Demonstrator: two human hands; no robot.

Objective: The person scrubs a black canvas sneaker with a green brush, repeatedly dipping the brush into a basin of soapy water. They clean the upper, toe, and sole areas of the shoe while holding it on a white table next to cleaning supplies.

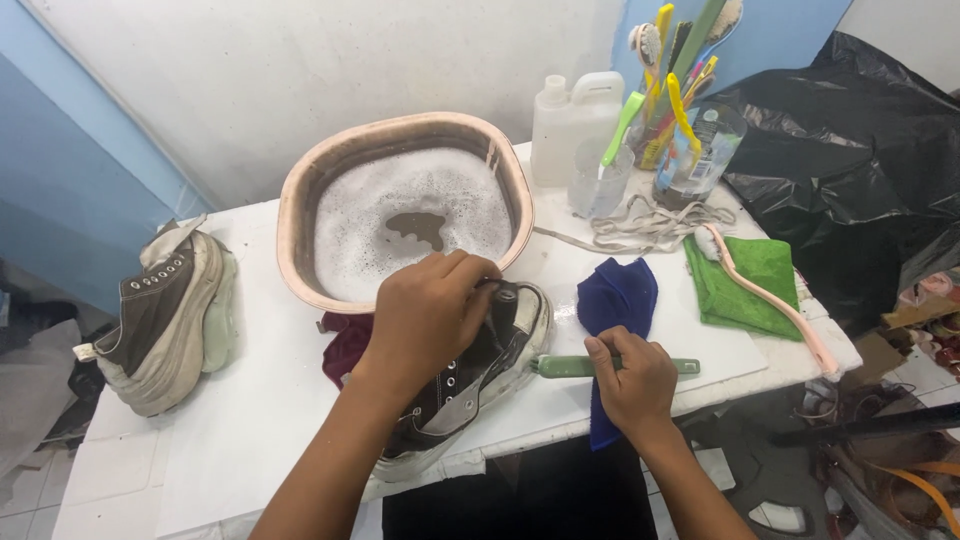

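The left hand (428,310) is closing its grip around the upper part of a black high-top canvas sneaker with a thick white sole (470,385), which is lying on its side at the near edge of the white worktop (260,400) — its toe pointing toward the far right. The right hand (632,375) is pinching the handle of a pale green plastic brush (560,366) with a narrow grip; the brush is lying across a dark blue cloth (615,300) just right of the sneaker. A dark red cloth (347,340) is peeking out from beneath the sneaker's left side. Just beyond the hands, a round tan basin filled with foamy water (300,190) is sitting in the middle of the worktop. At the far left a matching grey-black high-top sneaker (160,320) is resting by the edge. To the right a folded green cloth (750,280) is carrying a long pink-handled brush (780,305) — behind it, loose beige laces (650,225), a white plastic jug (572,125) and a clear jar of coloured brushes (690,150) are standing near the wall.
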